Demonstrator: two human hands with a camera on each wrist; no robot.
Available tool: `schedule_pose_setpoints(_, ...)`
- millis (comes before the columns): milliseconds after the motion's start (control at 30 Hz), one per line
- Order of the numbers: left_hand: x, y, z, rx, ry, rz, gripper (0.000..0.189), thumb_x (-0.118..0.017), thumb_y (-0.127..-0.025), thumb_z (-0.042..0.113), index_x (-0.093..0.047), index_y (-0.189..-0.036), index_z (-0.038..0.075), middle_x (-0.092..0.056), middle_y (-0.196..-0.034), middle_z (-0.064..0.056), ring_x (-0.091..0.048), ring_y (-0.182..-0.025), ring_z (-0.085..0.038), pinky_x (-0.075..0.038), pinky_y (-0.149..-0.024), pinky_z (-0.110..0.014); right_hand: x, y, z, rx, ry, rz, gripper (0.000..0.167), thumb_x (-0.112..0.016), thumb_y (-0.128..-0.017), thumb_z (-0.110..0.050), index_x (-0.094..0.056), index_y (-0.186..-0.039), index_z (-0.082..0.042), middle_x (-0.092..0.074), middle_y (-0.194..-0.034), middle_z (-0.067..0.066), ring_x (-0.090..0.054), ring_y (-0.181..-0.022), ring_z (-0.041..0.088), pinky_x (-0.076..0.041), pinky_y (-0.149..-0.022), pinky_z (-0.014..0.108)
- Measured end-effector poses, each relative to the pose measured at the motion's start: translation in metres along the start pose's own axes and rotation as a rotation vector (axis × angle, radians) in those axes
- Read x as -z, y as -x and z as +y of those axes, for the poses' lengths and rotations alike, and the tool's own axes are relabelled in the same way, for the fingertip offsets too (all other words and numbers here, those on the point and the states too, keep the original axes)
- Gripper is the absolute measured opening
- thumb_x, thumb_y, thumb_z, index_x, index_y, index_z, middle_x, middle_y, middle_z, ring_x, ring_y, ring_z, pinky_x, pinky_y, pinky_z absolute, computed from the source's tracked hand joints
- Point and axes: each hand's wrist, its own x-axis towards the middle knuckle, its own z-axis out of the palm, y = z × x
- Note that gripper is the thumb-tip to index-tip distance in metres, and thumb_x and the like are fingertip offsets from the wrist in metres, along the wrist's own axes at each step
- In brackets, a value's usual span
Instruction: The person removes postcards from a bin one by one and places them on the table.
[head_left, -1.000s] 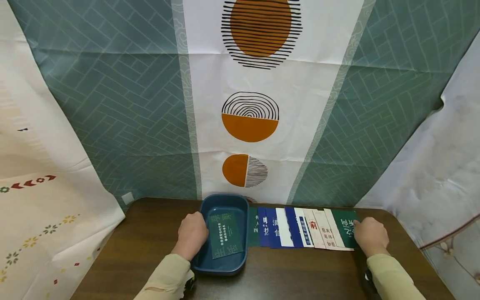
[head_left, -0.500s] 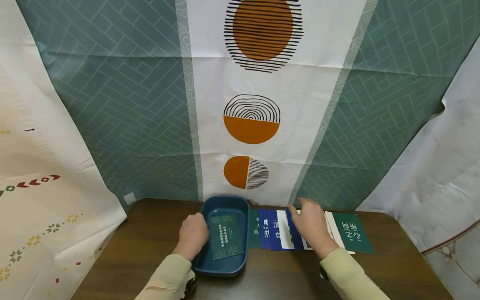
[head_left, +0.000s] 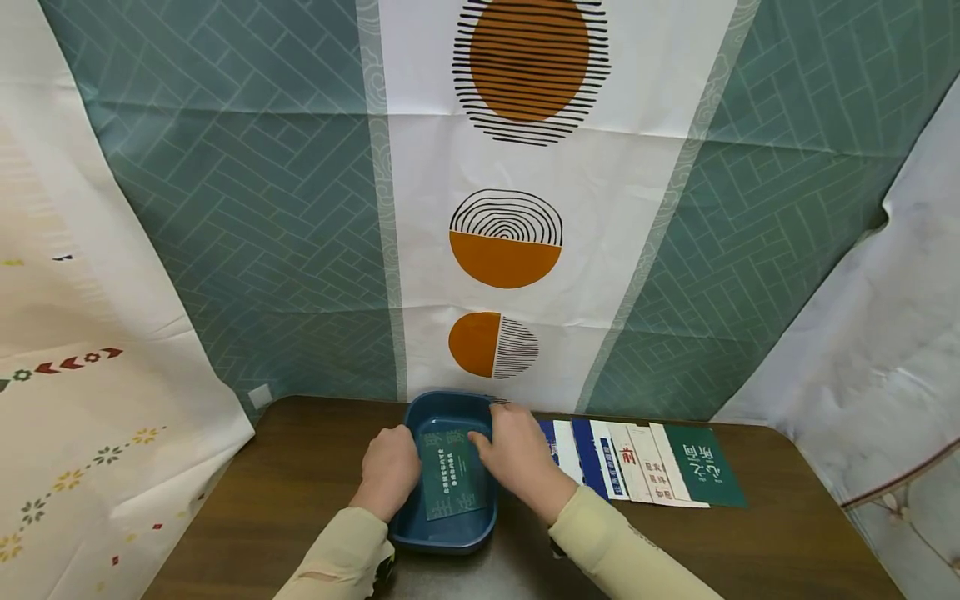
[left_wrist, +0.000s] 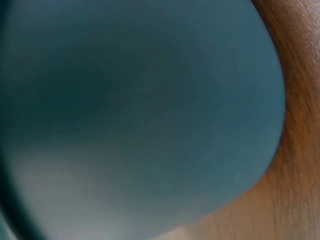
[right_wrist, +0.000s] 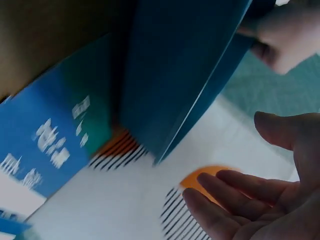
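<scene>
A deep blue tray [head_left: 408, 533] stands on the table with a green card [head_left: 450, 475] lying in it. My left hand [head_left: 390, 473] grips the tray's left rim, its fingers curled there. In the right wrist view the left hand also shows at the tray's far side. My right hand [head_left: 517, 454] hovers at the tray's right rim with thumb and fingers spread, holding nothing. In the right wrist view its fingers [right_wrist: 240, 195] appear apart from the tray wall. The blurred tray wall [left_wrist: 150, 110] fills most of the left wrist view.
Right of the tray lies an overlapping row of blue, white and cream cards [head_left: 637, 458], ending in a green card [head_left: 705, 467]. My right hand and forearm cover its left end in the head view. Behind the wooden table [head_left: 300, 467] hangs a patterned cloth [head_left: 300, 250].
My right hand has swept left from the green card at the row's right end, over the cards, to the tray's right rim. My left hand has stayed at the tray.
</scene>
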Motion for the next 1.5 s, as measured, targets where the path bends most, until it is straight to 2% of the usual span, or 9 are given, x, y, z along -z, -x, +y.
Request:
schedule_pose_setpoints(133, -0.002, -0.002, -0.001, -0.006, -0.013, -0.005, 0.016, -0.064, -0.083, 0.008, -0.065, -0.090, -0.006, -0.066, -0.077, -0.019, -0.064, -0.061, -0.027, -0.051, -0.046, -0.040, -0.012, -0.001, -0.017, 0.032, 0.023, -0.082, 0.058, -0.067, -0.083, -0.042, -0.059, -0.120, 0.001, -0.063, -0.118, 0.016, -0.060, -0.108, 0.030, -0.051, -0.089, 0.043)
schedule_pose_setpoints(333, -0.004, -0.004, -0.004, -0.037, -0.031, 0.028, 0.014, -0.066, -0.081, 0.009, -0.066, -0.082, -0.005, -0.065, -0.072, -0.018, -0.063, -0.058, -0.030, -0.051, -0.046, -0.041, -0.032, -0.002, -0.029, 0.091, -0.006, -0.189, 0.051, -0.066, -0.084, -0.042, -0.064, -0.113, 0.000, -0.068, -0.104, 0.010, -0.063, -0.091, 0.020, -0.055, -0.080, 0.036)
schedule_pose_setpoints(433, -0.004, -0.003, -0.004, -0.041, -0.032, 0.036, 0.013, -0.065, -0.081, 0.008, -0.066, -0.080, -0.005, -0.065, -0.070, -0.018, -0.063, -0.057, -0.029, -0.050, -0.044, -0.040, -0.043, -0.004, -0.030, 0.077, -0.011, -0.234, 0.047, -0.067, -0.083, -0.042, -0.065, -0.107, -0.002, -0.068, -0.092, 0.007, -0.060, -0.078, 0.015, -0.055, -0.071, 0.032)
schedule_pose_setpoints(600, -0.003, -0.002, -0.003, -0.036, -0.028, 0.033, 0.014, -0.065, -0.080, 0.008, -0.065, -0.083, -0.006, -0.065, -0.073, -0.019, -0.063, -0.059, -0.030, -0.050, -0.045, -0.042, -0.056, -0.005, -0.028, -0.006, 0.034, -0.283, 0.052, -0.070, -0.080, -0.044, -0.063, -0.108, -0.001, -0.065, -0.095, 0.010, -0.060, -0.081, 0.020, -0.055, -0.072, 0.038)
schedule_pose_setpoints(833, 0.000, -0.003, -0.001, -0.021, -0.027, 0.012, 0.014, -0.064, -0.081, 0.008, -0.065, -0.086, -0.005, -0.066, -0.075, -0.020, -0.065, -0.062, -0.031, -0.051, -0.046, -0.042, -0.067, -0.005, -0.029, -0.063, 0.120, -0.309, 0.069, -0.073, -0.070, -0.056, -0.063, -0.108, 0.000, -0.064, -0.097, 0.013, -0.061, -0.087, 0.027, -0.054, -0.078, 0.043)
schedule_pose_setpoints(1067, 0.000, -0.003, 0.000, -0.010, -0.033, -0.021, 0.015, -0.062, -0.083, 0.007, -0.065, -0.088, -0.006, -0.066, -0.076, -0.019, -0.065, -0.063, -0.030, -0.051, -0.045, -0.042, -0.075, -0.004, -0.033, -0.127, 0.214, -0.338, 0.104, -0.073, -0.058, -0.069, -0.052, -0.124, 0.008, -0.054, -0.126, 0.028, -0.058, -0.106, 0.037, -0.053, -0.084, 0.044)
schedule_pose_setpoints(1200, 0.001, -0.003, 0.000, -0.004, -0.033, -0.030, 0.014, -0.062, -0.082, 0.007, -0.066, -0.088, -0.006, -0.066, -0.076, -0.020, -0.065, -0.063, -0.030, -0.051, -0.045, -0.042, -0.076, -0.004, -0.034, -0.123, 0.244, -0.329, 0.108, -0.073, -0.056, -0.071, -0.051, -0.124, 0.010, -0.057, -0.121, 0.026, -0.058, -0.106, 0.036, -0.053, -0.084, 0.042)
schedule_pose_setpoints(1367, 0.000, -0.003, 0.000, -0.004, -0.027, -0.027, 0.014, -0.061, -0.082, 0.007, -0.066, -0.086, -0.005, -0.066, -0.076, -0.020, -0.065, -0.063, -0.030, -0.051, -0.045, -0.042, -0.078, -0.006, -0.032, -0.121, 0.217, -0.312, 0.104, -0.076, -0.054, -0.068, -0.052, -0.121, 0.009, -0.060, -0.110, 0.021, -0.058, -0.102, 0.034, -0.053, -0.084, 0.042)
schedule_pose_setpoints(1500, 0.000, -0.003, -0.001, -0.006, -0.027, -0.020, 0.014, -0.061, -0.083, 0.007, -0.066, -0.086, -0.005, -0.066, -0.076, -0.020, -0.065, -0.063, -0.031, -0.050, -0.044, -0.042, -0.079, -0.006, -0.031, -0.107, 0.203, -0.303, 0.105, -0.078, -0.054, -0.066, -0.051, -0.122, 0.009, -0.060, -0.110, 0.020, -0.057, -0.101, 0.036, -0.052, -0.084, 0.042)
